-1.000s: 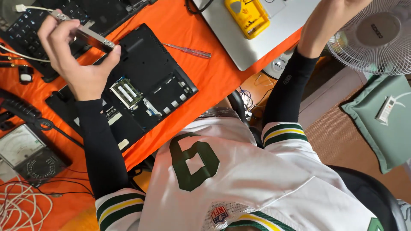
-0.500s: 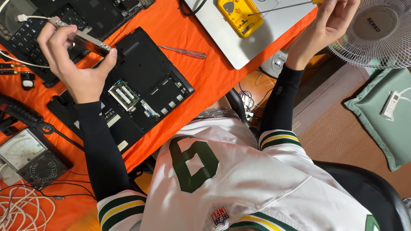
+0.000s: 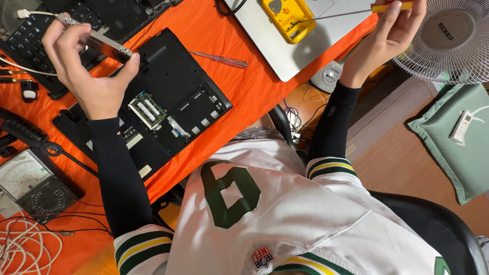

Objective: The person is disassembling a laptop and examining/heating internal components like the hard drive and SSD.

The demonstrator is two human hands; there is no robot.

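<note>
My left hand (image 3: pixel 84 66) is raised over an orange-covered table and grips a flat metal drive in its bracket (image 3: pixel 94 36) by the edges. Below it lies an opened black laptop base (image 3: pixel 168 97), bottom cover off, with a green memory module (image 3: pixel 146 108) showing. My right hand (image 3: pixel 387 35) is up at the top right, closed on the yellow handle of a long thin screwdriver (image 3: pixel 336 14) whose shaft points left over a closed silver laptop (image 3: pixel 285 51). A yellow box-shaped tool case (image 3: pixel 288 16) rests on that laptop.
A red-handled screwdriver (image 3: pixel 220 59) lies on the orange cloth (image 3: pixel 254 97). A black keyboard part (image 3: pixel 30 35) is at top left, an analog multimeter (image 3: pixel 30 183) and white cables (image 3: pixel 25 244) at lower left. A white fan (image 3: pixel 451 40) and green cushion (image 3: pixel 453 137) stand on the right.
My right hand has come down into view holding the long screwdriver, its shaft now over the silver laptop. My left hand keeps hold of the metal drive with little movement.
</note>
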